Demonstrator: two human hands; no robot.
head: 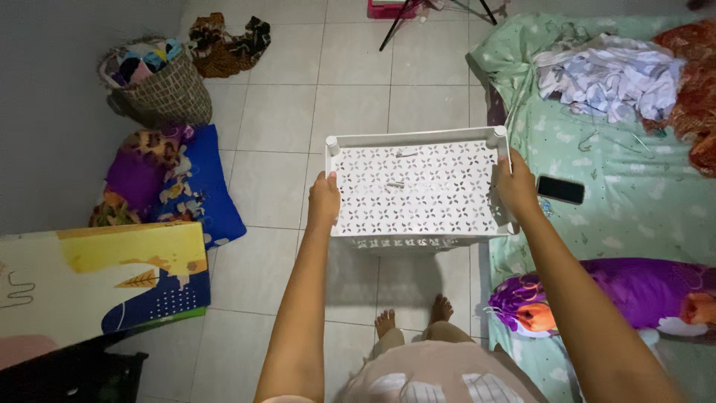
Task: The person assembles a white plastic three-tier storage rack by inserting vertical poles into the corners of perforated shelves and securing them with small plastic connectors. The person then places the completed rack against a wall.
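A white plastic tray (415,189) with a cut-out leaf pattern hangs level above the tiled floor, held by both sides. My left hand (324,200) grips its left rim. My right hand (514,184) grips its right rim. A couple of small pale bits lie on the tray's perforated bottom. My bare feet (412,316) show on the tiles below the tray.
A mattress with a green sheet (619,224) lies to the right, bearing a black phone (560,189), a heap of clothes (608,75) and a purple pillow (619,295). At left are a woven laundry basket (160,86), a blue-purple pillow (168,183) and a folded colourful mat (97,276).
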